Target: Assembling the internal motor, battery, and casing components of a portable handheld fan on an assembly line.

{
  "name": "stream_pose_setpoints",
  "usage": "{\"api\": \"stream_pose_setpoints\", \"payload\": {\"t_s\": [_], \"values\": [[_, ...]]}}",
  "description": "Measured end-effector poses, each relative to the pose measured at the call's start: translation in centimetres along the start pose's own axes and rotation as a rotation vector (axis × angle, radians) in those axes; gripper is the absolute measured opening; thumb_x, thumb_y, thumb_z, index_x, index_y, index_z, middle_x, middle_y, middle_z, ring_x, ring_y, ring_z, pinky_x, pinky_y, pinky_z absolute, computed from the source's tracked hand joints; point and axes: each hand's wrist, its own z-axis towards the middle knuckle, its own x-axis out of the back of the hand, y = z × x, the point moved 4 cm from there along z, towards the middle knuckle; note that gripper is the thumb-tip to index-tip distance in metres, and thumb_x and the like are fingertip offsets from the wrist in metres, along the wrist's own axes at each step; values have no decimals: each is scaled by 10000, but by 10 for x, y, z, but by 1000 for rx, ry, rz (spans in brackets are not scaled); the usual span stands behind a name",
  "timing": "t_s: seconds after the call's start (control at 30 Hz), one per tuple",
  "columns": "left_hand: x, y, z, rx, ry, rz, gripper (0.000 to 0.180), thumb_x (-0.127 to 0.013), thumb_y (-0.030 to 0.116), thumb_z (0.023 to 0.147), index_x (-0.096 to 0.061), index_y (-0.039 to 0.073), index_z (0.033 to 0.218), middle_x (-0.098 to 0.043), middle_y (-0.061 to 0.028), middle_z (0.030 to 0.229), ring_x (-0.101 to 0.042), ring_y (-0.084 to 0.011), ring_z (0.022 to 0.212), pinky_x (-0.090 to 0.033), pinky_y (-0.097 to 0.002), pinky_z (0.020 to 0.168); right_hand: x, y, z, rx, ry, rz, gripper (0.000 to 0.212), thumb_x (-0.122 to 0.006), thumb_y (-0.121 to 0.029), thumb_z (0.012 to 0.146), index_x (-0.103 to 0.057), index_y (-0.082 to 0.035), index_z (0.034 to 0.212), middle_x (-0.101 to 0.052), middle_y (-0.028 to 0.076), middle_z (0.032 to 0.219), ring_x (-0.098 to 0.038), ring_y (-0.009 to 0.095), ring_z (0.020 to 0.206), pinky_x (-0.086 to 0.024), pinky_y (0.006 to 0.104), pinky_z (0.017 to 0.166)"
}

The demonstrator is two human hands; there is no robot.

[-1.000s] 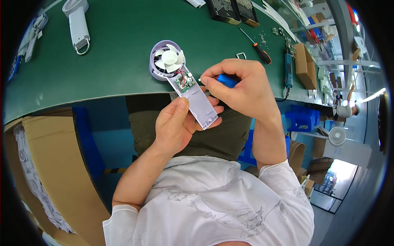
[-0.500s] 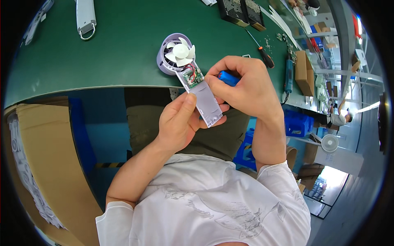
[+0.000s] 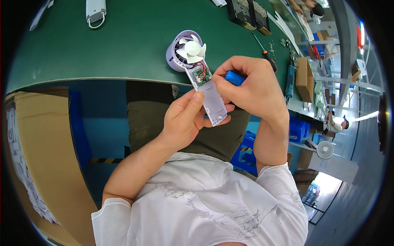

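Observation:
My left hand (image 3: 185, 119) is closed around the lower part of an open handheld fan housing (image 3: 214, 103), pale purple, its thumb on the inner face. At the top of the housing sits a round fan head with white blades (image 3: 192, 49), over the table's front edge. A small green circuit board (image 3: 200, 75) with red and dark wires lies exposed just below it. My right hand (image 3: 255, 88) is closed on a blue cylindrical battery (image 3: 234, 78), with thumb and forefinger pinched by the board's right edge. What those fingertips touch is hidden.
On the green table (image 3: 123, 45) lie a screwdriver (image 3: 269, 57), a teal electric driver (image 3: 290, 80) and black trays (image 3: 242, 14) of small parts. A grey handle with a metal loop (image 3: 95, 15) lies far left. Below left stands a cardboard box (image 3: 47, 135) with white parts.
The view has shifted slightly, so the tabletop things and the fan appear farther right. Both hands keep their grips, and the battery stays in my right hand.

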Motion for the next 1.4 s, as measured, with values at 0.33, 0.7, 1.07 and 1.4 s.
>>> {"api": "stream_pose_setpoints", "payload": {"t_s": [0.33,0.7,1.07,1.4], "values": [[0,-2,1,7,22,-30,500,-409,346,1150,-443,-23,1485,-597,-166,1398,-652,-355,1258,-571,-569,1035,1,-12,5,66,-18,-183,184,-795,-151,822,-745,18,873,-693,63,690,-639,98,612,-528,275,583],[-1,-3,1,-3,-1,-56,492,-397,348,1154,-468,-26,1463,-618,-151,1358,-667,-320,1235,-586,-554,1030,-1,-5,1,139,21,-76,184,-793,-135,839,-714,22,893,-683,57,725,-616,85,641,-513,266,582],[1,-5,3,-4,-3,-55,496,-424,360,1147,-486,-28,1449,-633,-162,1330,-667,-332,1233,-596,-541,1016,-1,-2,4,83,-32,-74,196,-775,-146,813,-721,25,892,-662,46,710,-582,79,638,-501,264,591],[0,-5,3,-13,-12,-59,499,-428,365,1146,-492,-27,1447,-642,-163,1311,-673,-326,1222,-603,-521,1008,0,-5,5,76,-52,-100,191,-774,-147,812,-729,22,889,-639,31,685,-547,64,623,-474,255,566]]}}
